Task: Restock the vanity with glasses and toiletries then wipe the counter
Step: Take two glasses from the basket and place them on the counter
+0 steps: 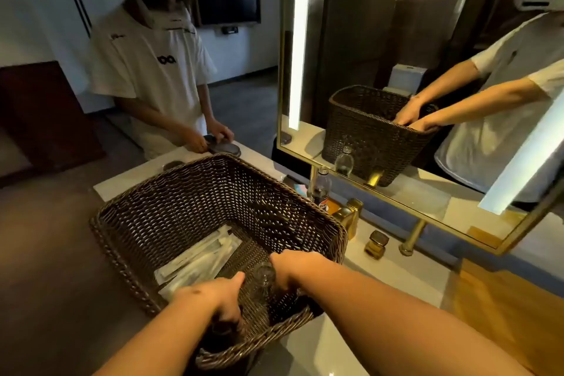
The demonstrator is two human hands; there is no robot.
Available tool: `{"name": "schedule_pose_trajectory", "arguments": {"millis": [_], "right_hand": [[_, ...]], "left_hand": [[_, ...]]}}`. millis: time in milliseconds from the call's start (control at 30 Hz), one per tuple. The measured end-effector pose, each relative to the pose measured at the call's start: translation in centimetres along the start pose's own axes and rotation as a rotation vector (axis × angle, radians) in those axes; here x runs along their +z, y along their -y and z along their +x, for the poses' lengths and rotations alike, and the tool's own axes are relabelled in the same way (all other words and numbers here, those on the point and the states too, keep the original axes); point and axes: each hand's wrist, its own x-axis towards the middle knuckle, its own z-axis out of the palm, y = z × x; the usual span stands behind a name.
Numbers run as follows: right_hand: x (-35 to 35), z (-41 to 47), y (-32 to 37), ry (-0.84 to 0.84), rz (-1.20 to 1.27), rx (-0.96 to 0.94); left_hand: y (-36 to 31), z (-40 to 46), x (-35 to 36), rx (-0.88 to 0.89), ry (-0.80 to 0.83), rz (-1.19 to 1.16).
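Both hands down in one wicker basket: left hand gripping something dark, right hand touching one clear glass, grip unclear. Several wrapped toiletries inside.

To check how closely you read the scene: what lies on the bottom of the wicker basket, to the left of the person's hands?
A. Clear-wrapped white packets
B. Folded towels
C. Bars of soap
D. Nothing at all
A: a pile of flat white packets in clear wrapping lies on the floor of the wicker basket, just left of the left hand.
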Motion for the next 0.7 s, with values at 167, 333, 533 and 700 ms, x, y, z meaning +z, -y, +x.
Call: {"name": "schedule_pose_trajectory", "arguments": {"millis": [167, 333, 533, 700], "right_hand": [[0.3, 1.1, 0.4, 0.051, -0.063, 0.021], [0.0, 2.5, 0.6, 0.020, -0.046, 0.028], [-0.2, 4.5, 0.7, 0.036, -0.010, 0.037], [-0.3, 6.3, 1.4, 0.081, -0.007, -0.015]], "left_hand": [[-0.1, 1.2, -0.1, 0.046, -0.060, 0.080], [0.7, 2.8, -1.1, -0.034, -0.015, 0.136], [3.9, 3.8, -2.9, -0.104, 0.134, 0.285], [3.5, 2.0, -3.9, -0.059, 0.154, 0.507]]}}
